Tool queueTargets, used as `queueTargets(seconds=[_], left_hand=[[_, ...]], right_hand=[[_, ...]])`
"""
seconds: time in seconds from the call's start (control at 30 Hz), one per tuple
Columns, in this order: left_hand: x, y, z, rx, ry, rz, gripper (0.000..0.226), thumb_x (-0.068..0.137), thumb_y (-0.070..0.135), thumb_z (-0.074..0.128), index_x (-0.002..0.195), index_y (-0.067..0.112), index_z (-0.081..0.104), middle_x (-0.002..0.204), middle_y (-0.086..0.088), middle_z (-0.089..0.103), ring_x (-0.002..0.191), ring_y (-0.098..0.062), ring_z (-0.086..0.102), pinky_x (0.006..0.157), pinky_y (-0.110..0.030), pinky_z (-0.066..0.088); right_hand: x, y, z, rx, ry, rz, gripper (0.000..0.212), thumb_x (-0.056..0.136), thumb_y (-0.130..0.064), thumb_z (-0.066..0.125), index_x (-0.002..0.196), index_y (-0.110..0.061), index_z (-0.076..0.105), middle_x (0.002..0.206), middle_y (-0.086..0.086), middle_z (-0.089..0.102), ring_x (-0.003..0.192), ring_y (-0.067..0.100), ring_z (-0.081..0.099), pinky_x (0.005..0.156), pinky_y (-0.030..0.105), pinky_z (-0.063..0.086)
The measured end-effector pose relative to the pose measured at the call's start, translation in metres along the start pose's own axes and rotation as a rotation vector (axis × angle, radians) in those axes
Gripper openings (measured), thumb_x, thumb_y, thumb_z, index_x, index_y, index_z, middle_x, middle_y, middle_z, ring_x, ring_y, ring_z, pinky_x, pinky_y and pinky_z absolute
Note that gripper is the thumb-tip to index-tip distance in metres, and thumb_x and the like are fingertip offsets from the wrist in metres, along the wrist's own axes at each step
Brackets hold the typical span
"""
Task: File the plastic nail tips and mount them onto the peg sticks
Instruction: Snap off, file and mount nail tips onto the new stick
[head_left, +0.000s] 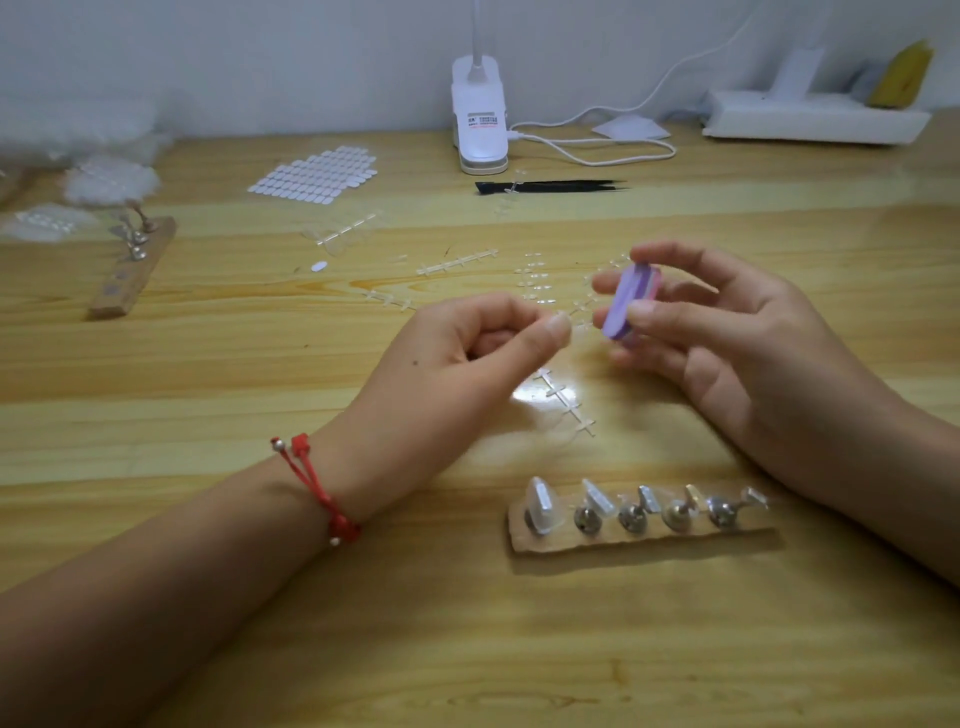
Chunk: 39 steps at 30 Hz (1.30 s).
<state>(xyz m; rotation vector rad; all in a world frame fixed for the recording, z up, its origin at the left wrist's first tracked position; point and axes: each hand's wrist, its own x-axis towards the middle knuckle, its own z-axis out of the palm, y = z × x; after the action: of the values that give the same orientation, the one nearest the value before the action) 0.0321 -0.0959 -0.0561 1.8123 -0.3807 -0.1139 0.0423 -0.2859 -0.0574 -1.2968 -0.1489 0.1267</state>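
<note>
no text can be read; the small printed label (482, 120) on the white clip lamp (479, 140) at the table's (208, 519) far edge is too blurred.

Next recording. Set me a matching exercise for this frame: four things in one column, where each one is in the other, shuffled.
Things:
1 purple file block
2 black tweezers
3 red cord
4 five-peg wooden strip

Places:
A round the wrist behind the left hand
B held in the right hand
C on the table, nearest the person
D on the table near the white lamp base

Pairs: 1-B; 2-D; 3-A; 4-C
</note>
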Motion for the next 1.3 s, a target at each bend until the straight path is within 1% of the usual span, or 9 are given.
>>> queueTargets(seconds=[0.17, 0.23, 0.37, 0.53, 0.67, 0.77, 0.87, 1.07, 1.3], left_hand=[[0.001, 0.004, -0.001, -0.119, 0.064, 0.001, 0.028, 0.074, 0.042, 0.063, 0.085, 0.019, 0.075, 0.074, -0.009, 0.053, 0.068, -0.01, 0.046, 0.061, -0.007, 0.036], [0.001, 0.006, -0.002, -0.161, 0.056, 0.015, 0.025, 0.074, 0.037, 0.065, 0.088, 0.02, 0.076, 0.084, -0.003, 0.072, 0.076, -0.001, 0.061, 0.069, -0.004, 0.041], [-0.001, 0.007, -0.002, -0.155, 0.042, 0.024, 0.026, 0.075, 0.034, 0.067, 0.092, 0.017, 0.076, 0.092, 0.0, 0.075, 0.091, -0.004, 0.068, 0.074, -0.007, 0.046], [-0.002, 0.004, -0.003, -0.027, 0.045, 0.031, 0.025, 0.075, 0.038, 0.07, 0.088, 0.018, 0.076, 0.079, -0.023, 0.066, 0.071, -0.015, 0.055, 0.066, -0.02, 0.043], [-0.001, 0.006, -0.009, 0.291, 0.08, 0.292, 0.026, 0.077, 0.041, 0.074, 0.097, 0.025, 0.068, 0.066, 0.01, 0.044, 0.059, -0.003, 0.037, 0.058, -0.012, 0.032], [-0.001, 0.01, -0.017, 0.666, 0.089, 0.595, 0.023, 0.082, 0.04, 0.072, 0.099, 0.024, 0.072, 0.075, 0.008, 0.049, 0.072, -0.01, 0.042, 0.068, -0.021, 0.037], [-0.003, 0.013, -0.02, 0.758, 0.159, 0.724, 0.022, 0.082, 0.039, 0.073, 0.096, 0.022, 0.074, 0.073, 0.004, 0.054, 0.073, -0.016, 0.043, 0.066, -0.031, 0.042], [-0.018, 0.028, -0.012, 0.647, 0.107, 0.639, 0.023, 0.077, 0.039, 0.076, 0.09, 0.02, 0.075, 0.068, 0.009, 0.054, 0.068, -0.018, 0.047, 0.067, -0.026, 0.038], [-0.034, 0.03, 0.007, 0.728, -0.036, 0.538, 0.018, 0.068, 0.051, 0.076, 0.076, 0.034, 0.075, 0.061, 0.015, 0.05, 0.064, -0.014, 0.048, 0.063, -0.038, 0.037]], right_hand=[[-0.007, -0.002, 0.006, -0.256, -0.088, -0.01, 0.012, 0.075, -0.015, 0.057, 0.075, -0.025, 0.064, 0.067, 0.005, 0.044, 0.059, 0.011, 0.035, 0.05, 0.02, 0.033], [-0.011, -0.003, 0.01, -0.429, -0.112, -0.08, 0.008, 0.079, -0.03, 0.075, 0.077, -0.03, 0.067, 0.06, -0.004, 0.044, 0.054, 0.012, 0.035, 0.048, 0.017, 0.031], [-0.013, -0.005, 0.013, -0.434, -0.071, -0.154, 0.014, 0.073, -0.039, 0.069, 0.078, -0.026, 0.07, 0.056, -0.006, 0.046, 0.049, 0.012, 0.037, 0.044, 0.015, 0.033], [-0.01, -0.003, 0.009, -0.455, -0.122, -0.107, 0.013, 0.082, -0.039, 0.07, 0.08, -0.026, 0.07, 0.057, -0.011, 0.045, 0.052, 0.008, 0.036, 0.047, 0.016, 0.034], [-0.008, -0.007, 0.005, -0.496, -0.24, -0.012, 0.016, 0.082, -0.039, 0.062, 0.072, -0.03, 0.07, 0.06, -0.003, 0.038, 0.056, 0.009, 0.035, 0.05, 0.018, 0.033], [-0.008, -0.012, 0.004, -0.554, -0.34, 0.017, 0.017, 0.082, -0.038, 0.061, 0.067, -0.032, 0.068, 0.056, -0.005, 0.04, 0.051, 0.008, 0.036, 0.05, 0.017, 0.031], [-0.008, -0.013, 0.004, -0.553, -0.361, 0.018, 0.016, 0.08, -0.038, 0.065, 0.067, -0.031, 0.069, 0.053, -0.008, 0.04, 0.049, 0.005, 0.036, 0.048, 0.014, 0.031], [-0.005, -0.015, -0.001, -0.172, -0.272, 0.135, 0.023, 0.081, -0.028, 0.061, 0.058, -0.026, 0.065, 0.06, -0.007, 0.037, 0.053, 0.007, 0.03, 0.046, 0.016, 0.03], [-0.003, -0.013, -0.003, -0.16, -0.264, 0.135, 0.024, 0.081, -0.024, 0.061, 0.057, -0.024, 0.064, 0.058, -0.007, 0.036, 0.052, 0.008, 0.028, 0.045, 0.016, 0.03]])
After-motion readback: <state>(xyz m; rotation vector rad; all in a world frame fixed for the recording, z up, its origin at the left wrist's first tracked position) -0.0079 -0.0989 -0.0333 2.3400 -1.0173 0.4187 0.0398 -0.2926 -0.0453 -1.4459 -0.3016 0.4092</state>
